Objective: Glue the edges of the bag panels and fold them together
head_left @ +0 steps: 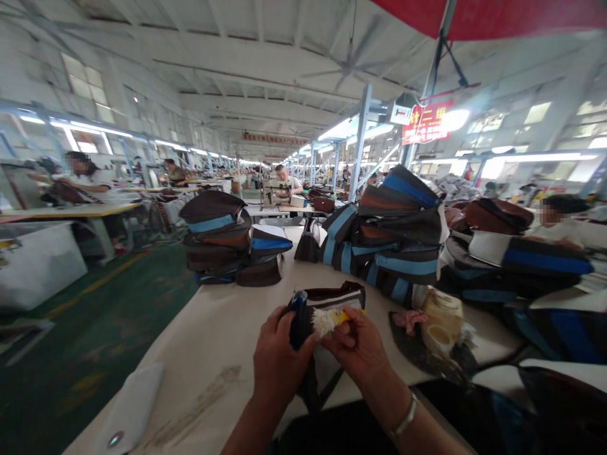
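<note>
My left hand (279, 354) grips the near left side of a dark bag (344, 297) with a blue patch and grey-white panels, its thumb pressing on the front. Pinched in my right hand (358, 347) is a brush (323, 321) with a yellow handle and frayed white bristles. The bristle end points left, over the bag's pale panel and close to my left thumb. Whether the bristles touch the panel I cannot tell. My hands cover much of the bag's lower part.
Stacked bags stand at the back left (218, 234) and back right (403, 234) of the pale table (213, 335). A stained, yellowish plastic jug (443, 316) sits right of my hands, beside a pink rag (408, 321). A white oblong object (135, 404) lies front left. People work at machines beyond.
</note>
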Demonstrator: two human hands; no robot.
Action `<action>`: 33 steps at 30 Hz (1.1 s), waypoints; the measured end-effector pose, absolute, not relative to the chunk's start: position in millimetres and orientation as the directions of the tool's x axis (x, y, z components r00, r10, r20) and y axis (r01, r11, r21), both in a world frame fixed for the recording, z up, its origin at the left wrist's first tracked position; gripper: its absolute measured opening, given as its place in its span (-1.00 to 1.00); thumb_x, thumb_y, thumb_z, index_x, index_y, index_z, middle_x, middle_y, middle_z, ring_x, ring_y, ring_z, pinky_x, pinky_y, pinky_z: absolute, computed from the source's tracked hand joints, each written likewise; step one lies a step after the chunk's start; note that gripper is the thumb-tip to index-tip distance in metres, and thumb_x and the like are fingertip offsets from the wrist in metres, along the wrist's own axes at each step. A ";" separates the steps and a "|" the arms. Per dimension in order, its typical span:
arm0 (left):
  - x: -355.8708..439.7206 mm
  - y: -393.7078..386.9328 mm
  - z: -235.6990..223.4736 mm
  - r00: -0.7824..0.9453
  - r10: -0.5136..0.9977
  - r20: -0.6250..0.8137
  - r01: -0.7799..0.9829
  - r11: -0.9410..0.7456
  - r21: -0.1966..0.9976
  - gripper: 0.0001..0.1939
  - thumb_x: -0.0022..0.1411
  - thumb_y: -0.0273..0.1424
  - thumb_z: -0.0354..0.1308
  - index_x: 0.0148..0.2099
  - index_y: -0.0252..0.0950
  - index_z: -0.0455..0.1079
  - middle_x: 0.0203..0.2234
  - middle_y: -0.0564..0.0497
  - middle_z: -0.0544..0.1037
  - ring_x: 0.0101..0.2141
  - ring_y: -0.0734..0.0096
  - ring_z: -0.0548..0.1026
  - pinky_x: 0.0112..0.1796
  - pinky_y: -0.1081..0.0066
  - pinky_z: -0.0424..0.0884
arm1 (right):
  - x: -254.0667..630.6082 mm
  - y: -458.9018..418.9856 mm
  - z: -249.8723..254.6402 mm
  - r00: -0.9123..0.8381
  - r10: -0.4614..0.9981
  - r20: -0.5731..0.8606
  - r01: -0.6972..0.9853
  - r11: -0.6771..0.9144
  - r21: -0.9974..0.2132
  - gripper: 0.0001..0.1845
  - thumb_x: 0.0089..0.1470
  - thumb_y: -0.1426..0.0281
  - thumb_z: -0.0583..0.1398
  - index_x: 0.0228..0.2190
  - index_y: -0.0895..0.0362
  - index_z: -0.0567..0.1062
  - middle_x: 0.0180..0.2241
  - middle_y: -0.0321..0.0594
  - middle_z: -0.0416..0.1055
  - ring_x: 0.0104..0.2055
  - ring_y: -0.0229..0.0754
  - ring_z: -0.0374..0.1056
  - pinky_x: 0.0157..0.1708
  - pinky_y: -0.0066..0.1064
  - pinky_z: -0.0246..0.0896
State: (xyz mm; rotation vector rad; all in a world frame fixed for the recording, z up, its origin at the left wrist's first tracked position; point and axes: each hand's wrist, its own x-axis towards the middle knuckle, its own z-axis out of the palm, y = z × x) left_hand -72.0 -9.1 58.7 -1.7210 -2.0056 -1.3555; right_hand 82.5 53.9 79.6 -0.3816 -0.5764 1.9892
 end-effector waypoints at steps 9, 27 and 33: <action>-72.9 1.7 87.4 -0.305 0.861 0.407 0.569 -0.179 0.803 -0.71 0.28 -0.19 0.09 -0.34 -0.22 0.54 -0.35 0.02 0.46 -0.30 0.35 0.47 -0.26 0.40 0.34 | 110.9 64.2 129.1 -0.007 0.976 0.219 -0.641 0.163 -0.750 -0.71 -0.02 0.28 0.36 -0.49 0.13 0.37 -0.64 -0.47 0.21 -0.66 -0.42 0.03 -0.53 -0.52 0.24; -68.9 -1.3 97.8 -0.307 0.893 0.329 0.502 -0.142 0.853 -0.68 0.25 -0.17 0.10 -0.45 -0.25 0.46 -0.43 0.06 0.39 -0.38 0.40 0.41 -0.32 0.39 0.27 | 96.3 70.4 140.9 -0.388 0.237 0.891 0.208 0.964 -0.166 -0.94 0.24 0.46 0.13 -0.29 0.08 0.40 -0.44 -0.31 0.43 -0.40 -0.20 0.39 0.08 -0.10 0.30; -70.1 0.1 94.3 -0.231 0.848 0.477 0.598 -0.263 0.757 -0.70 0.29 -0.20 0.07 -0.40 -0.25 0.48 -0.37 0.02 0.46 -0.33 0.38 0.46 -0.28 0.41 0.35 | 97.2 73.9 140.1 -0.407 0.186 0.894 0.180 0.976 -0.121 -0.95 0.23 0.47 0.14 -0.27 0.09 0.40 -0.41 -0.29 0.45 -0.39 -0.22 0.38 0.12 -0.07 0.26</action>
